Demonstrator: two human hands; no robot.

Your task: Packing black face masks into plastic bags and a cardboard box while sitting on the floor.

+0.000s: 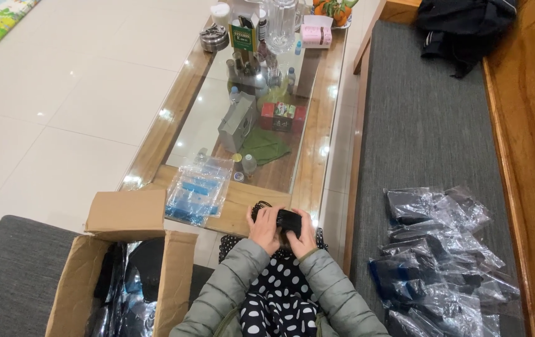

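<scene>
Both my hands grip a small black device over my lap, just beside the near edge of the glass-topped table. My left hand and right hand have fingers curled around its ends, likely steadying it. Clear bagged items lie on the bench to my right, an open cardboard box to my left.

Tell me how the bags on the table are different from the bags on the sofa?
The table bags look blue and clear; the sofa bags hold dark, black things. The table bags make a small flat stack; the sofa bags form a bigger, messier heap. The table bags lie on wood and glass; the sofa bags lie on a grey cushion. Both are shiny clear plastic.
</scene>
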